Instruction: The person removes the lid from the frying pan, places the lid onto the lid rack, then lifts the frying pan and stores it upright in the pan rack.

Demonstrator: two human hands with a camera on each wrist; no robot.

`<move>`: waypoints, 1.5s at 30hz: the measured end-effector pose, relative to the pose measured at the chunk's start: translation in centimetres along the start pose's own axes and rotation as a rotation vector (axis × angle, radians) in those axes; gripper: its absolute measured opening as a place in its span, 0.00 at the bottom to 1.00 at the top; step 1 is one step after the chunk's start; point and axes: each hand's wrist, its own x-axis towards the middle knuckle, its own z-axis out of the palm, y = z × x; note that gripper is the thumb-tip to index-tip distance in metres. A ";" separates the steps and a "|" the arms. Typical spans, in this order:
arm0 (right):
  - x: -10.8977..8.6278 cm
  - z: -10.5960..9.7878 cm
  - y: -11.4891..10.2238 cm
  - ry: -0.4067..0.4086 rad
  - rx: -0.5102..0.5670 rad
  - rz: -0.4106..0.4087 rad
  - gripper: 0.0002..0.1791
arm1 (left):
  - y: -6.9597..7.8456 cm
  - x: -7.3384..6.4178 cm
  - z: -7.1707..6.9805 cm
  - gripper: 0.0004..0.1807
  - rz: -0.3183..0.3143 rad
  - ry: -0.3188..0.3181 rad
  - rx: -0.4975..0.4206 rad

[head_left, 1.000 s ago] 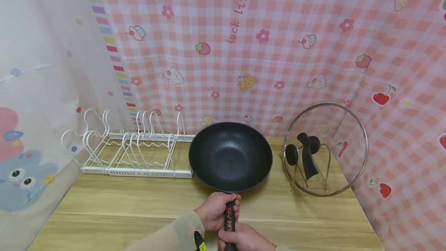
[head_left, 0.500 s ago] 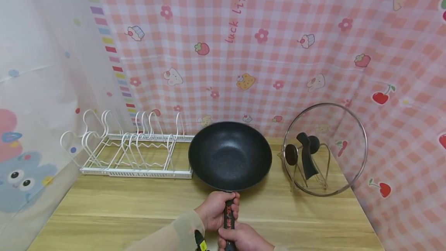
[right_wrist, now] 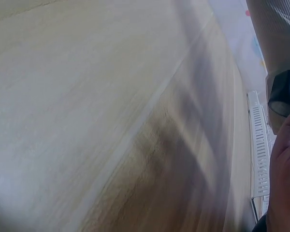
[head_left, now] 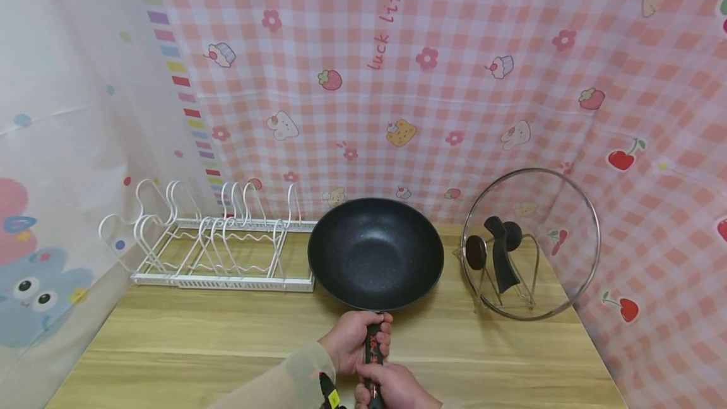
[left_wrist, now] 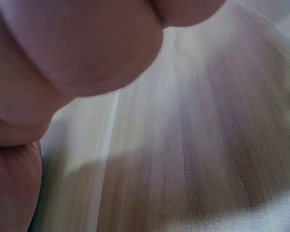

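Observation:
A black wok (head_left: 376, 254) faces up in the middle of the head view, its handle (head_left: 373, 347) pointing toward me with red lettering along it. My left hand (head_left: 353, 341) grips the handle just below the wok's rim, thumb along the top. Lower down, my right hand (head_left: 397, 385) holds the same handle near its end, close against the left. In the left wrist view, curled fingers (left_wrist: 87, 53) of the left hand fill the upper left. The handle is mostly hidden from both wrist cameras.
Left of the wok stands a white wire pot rack (head_left: 244, 281), its end close to the wok's rim. On the right, a glass lid (head_left: 596, 232) with a black handle leans on a wire stand (head_left: 536, 270). Checked cloth (head_left: 363, 106) hangs behind the wooden table (head_left: 227, 339).
My right hand has shifted slightly up the handle toward the left hand, covering more of the red lettering. The wok, rack and lid stay in place.

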 end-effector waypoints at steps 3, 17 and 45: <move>0.2 0.2 0.1 0.018 0.014 -0.001 0.11 | 0.0 0.0 0.0 0.06 -0.003 -0.014 -0.008; 0.7 1.1 0.9 0.103 0.120 -0.022 0.18 | -0.2 0.3 -0.1 0.06 0.031 -0.023 0.042; 0.8 2.7 1.1 0.319 0.041 -0.077 0.15 | -0.4 0.3 0.1 0.06 0.046 -0.037 0.054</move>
